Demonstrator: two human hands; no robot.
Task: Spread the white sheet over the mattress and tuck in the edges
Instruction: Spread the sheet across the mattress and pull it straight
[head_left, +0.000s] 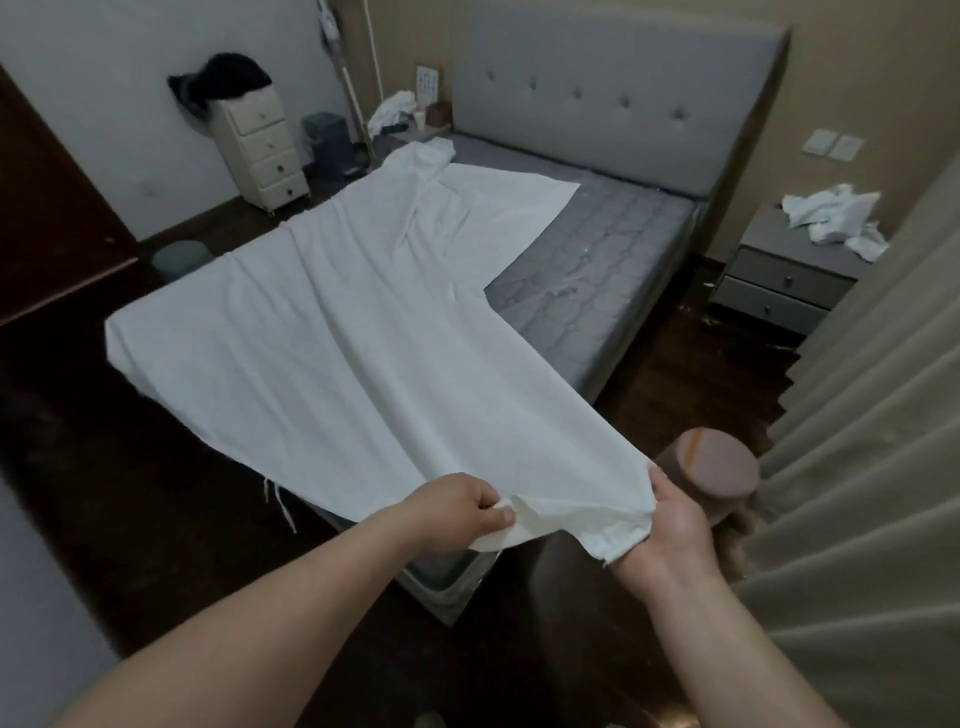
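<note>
Off the grey quilted mattress's (597, 260) foot corner, left hand (457, 512) and right hand (670, 525) pinch the white cotton sheet (322, 332); headboard-side half lies uncovered, nothing tucked.

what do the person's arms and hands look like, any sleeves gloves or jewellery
Both forearms are bare as far as the view shows, with no sleeves in sight. The left hand and right hand wear no gloves, and no rings, watch or bracelets are visible. No markings show on either arm, though the room is dim.
</note>
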